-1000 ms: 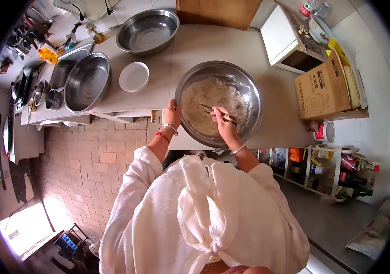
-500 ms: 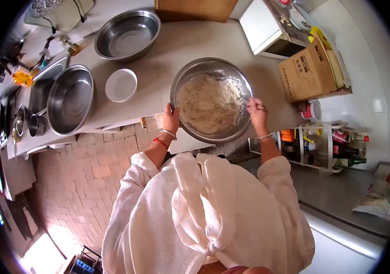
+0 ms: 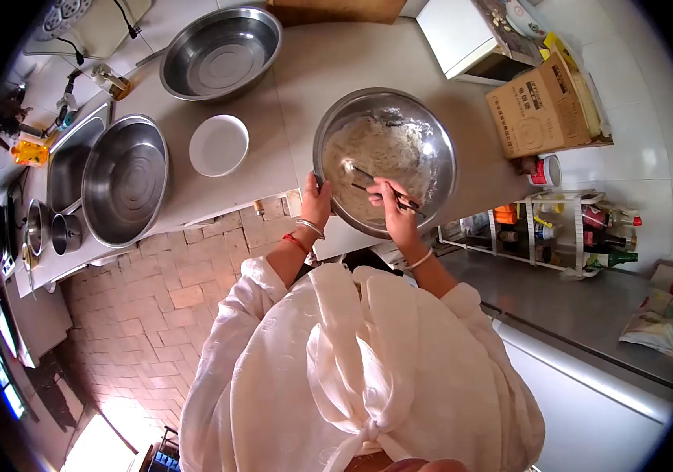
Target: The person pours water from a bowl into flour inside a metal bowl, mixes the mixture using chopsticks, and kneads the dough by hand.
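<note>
A large steel mixing bowl [image 3: 444, 169] stands near the counter's front edge, with pale, lumpy flour mixture [image 3: 384, 149] spread over its bottom. My left hand [image 3: 315, 200] grips the bowl's left rim, thumb over the edge. Over the front right of the bowl, my right hand [image 3: 396, 206] is closed around dark chopsticks [image 3: 362, 173]. Their tips point left into the mixture, slightly apart, and the back ends stick out past my fingers to the right.
To the left are a white bowl [image 3: 219, 146] and two steel basins, one [image 3: 125, 181] by the sink and one [image 3: 222, 55] farther back. A cardboard box [image 3: 537, 108] stands at the right, above a bottle rack [image 3: 541, 234].
My right hand has moved from the bowl's right rim to its front left part, bringing the chopsticks with it. My left hand stays on the rim. The view has shifted slightly.
</note>
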`<state>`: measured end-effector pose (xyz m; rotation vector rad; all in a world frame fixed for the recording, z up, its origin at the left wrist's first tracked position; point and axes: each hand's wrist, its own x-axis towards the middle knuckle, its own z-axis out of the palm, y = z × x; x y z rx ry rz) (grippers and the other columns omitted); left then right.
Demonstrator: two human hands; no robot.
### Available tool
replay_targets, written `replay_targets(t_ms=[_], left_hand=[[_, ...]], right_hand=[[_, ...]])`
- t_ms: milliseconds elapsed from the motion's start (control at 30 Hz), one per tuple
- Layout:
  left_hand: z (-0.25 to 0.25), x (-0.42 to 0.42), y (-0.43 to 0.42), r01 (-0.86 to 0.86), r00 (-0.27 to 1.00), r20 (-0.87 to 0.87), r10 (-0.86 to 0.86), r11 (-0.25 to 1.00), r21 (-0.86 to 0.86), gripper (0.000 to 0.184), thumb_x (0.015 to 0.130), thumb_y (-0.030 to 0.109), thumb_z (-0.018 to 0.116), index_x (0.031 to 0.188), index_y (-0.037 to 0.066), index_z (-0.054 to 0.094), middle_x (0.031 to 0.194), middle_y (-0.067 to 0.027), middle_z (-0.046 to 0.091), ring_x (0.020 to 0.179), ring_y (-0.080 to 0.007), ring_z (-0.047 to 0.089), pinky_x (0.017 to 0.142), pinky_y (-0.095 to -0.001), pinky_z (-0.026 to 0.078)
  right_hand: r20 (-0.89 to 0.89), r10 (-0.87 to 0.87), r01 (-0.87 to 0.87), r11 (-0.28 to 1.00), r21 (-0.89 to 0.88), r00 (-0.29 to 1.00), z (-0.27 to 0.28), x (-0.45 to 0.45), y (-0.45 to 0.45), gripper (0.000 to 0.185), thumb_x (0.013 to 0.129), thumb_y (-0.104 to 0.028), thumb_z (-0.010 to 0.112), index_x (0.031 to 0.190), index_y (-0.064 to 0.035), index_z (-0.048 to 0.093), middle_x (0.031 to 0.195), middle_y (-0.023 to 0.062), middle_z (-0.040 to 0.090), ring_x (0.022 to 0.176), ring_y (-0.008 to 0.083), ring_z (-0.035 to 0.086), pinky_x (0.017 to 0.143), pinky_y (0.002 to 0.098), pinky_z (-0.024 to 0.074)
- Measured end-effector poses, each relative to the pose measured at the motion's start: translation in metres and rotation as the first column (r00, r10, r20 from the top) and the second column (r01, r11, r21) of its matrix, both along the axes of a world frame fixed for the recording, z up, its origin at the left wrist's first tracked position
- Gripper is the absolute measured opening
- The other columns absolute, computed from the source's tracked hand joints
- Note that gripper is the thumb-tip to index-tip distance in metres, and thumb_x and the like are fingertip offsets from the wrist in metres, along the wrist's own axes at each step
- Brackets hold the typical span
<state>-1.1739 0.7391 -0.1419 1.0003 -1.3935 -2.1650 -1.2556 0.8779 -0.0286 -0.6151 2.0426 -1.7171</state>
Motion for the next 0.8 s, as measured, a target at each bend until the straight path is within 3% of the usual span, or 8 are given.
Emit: replay_targets(t_ms=[33,133,200,333,433,533,633,800], left_hand=[[0.010,0.001,-0.001,0.019,0.999,0.031,-0.019,1.000,-0.003,0.027,0.093,0.017,0.050,0.119,0.008,0.046,0.081,-0.0049,0.059,0.054,-0.0129,0.056,0.039,-0.0276,0.047],[0.018,0.004,-0.005,0.047,0.996,0.078,-0.040,0.996,-0.081,0.029,0.093,0.019,0.051,0.119,0.008,0.045,0.081,-0.0046,0.059,0.053,-0.0130,0.056,0.039,-0.0278,0.047],[0.030,0.007,-0.011,0.079,0.990,0.121,-0.078,0.997,-0.003,0.031,0.093,0.018,0.052,0.121,0.008,0.046,0.082,-0.0045,0.060,0.054,-0.0124,0.057,0.040,-0.0268,0.048],[0.040,0.005,-0.010,0.062,0.993,0.097,-0.065,0.998,0.029,0.035,0.092,0.018,0.053,0.124,0.006,0.045,0.081,-0.0054,0.060,0.053,-0.0140,0.059,0.038,-0.0274,0.049],[0.042,0.003,-0.007,0.053,0.985,0.164,-0.048,0.998,-0.024,0.036,0.092,0.018,0.053,0.125,0.005,0.045,0.079,-0.0057,0.061,0.053,-0.0136,0.058,0.039,-0.0270,0.049],[0.031,0.001,-0.007,0.060,0.986,0.156,-0.052,0.997,-0.044,0.034,0.092,0.018,0.053,0.123,0.005,0.047,0.077,-0.0060,0.061,0.053,-0.0130,0.057,0.038,-0.0269,0.048],[0.031,-0.001,-0.006,0.050,0.972,0.233,-0.023,0.993,-0.107,0.032,0.092,0.018,0.053,0.121,0.005,0.048,0.076,-0.0060,0.060,0.052,-0.0122,0.057,0.037,-0.0268,0.046],[0.034,-0.002,-0.001,-0.015,0.966,0.253,0.049,0.991,-0.134,0.030,0.091,0.018,0.055,0.117,0.003,0.050,0.075,-0.0046,0.059,0.051,-0.0113,0.055,0.036,-0.0264,0.043]], right_hand=[[0.038,0.032,-0.033,0.999,0.008,0.999,-0.009,-0.006,-0.006,0.029,0.099,-0.021,0.050,0.108,0.0032,0.062,0.090,0.0122,0.070,0.075,0.0149,0.066,0.069,0.0264,0.0545],[0.097,0.114,-0.116,0.993,0.018,0.989,-0.043,-0.030,-0.021,0.028,0.099,-0.022,0.051,0.109,0.0008,0.063,0.090,0.0111,0.070,0.073,0.0139,0.066,0.065,0.0254,0.0548],[0.107,0.150,-0.160,0.982,0.096,0.983,-0.047,-0.058,-0.013,0.027,0.098,-0.022,0.051,0.109,0.0001,0.064,0.089,0.0105,0.069,0.071,0.0134,0.066,0.062,0.0248,0.0545],[0.012,-0.102,0.099,0.982,0.159,0.995,-0.036,-0.110,0.021,0.028,0.098,-0.023,0.052,0.109,-0.0001,0.063,0.089,0.0107,0.069,0.066,0.0126,0.063,0.058,0.0246,0.0523],[-0.087,-0.207,0.204,0.978,-0.043,0.974,-0.036,-0.147,0.032,0.029,0.097,-0.024,0.054,0.105,0.0020,0.063,0.089,0.0109,0.069,0.071,0.0125,0.063,0.065,0.0257,0.0528],[0.011,-0.312,0.312,0.948,-0.069,0.950,-0.064,-0.165,0.006,0.029,0.097,-0.024,0.054,0.104,0.0024,0.064,0.089,0.0107,0.069,0.073,0.0129,0.064,0.066,0.0260,0.0531],[0.043,-0.143,0.147,0.979,-0.139,0.989,-0.077,-0.116,-0.022,0.030,0.098,-0.024,0.053,0.103,0.0031,0.065,0.092,0.0113,0.069,0.077,0.0151,0.065,0.071,0.0260,0.0540],[0.096,0.159,-0.147,0.981,-0.123,0.983,-0.038,-0.074,-0.015,0.029,0.099,-0.021,0.050,0.105,0.0040,0.064,0.091,0.0121,0.069,0.076,0.0153,0.066,0.069,0.0265,0.0542]])
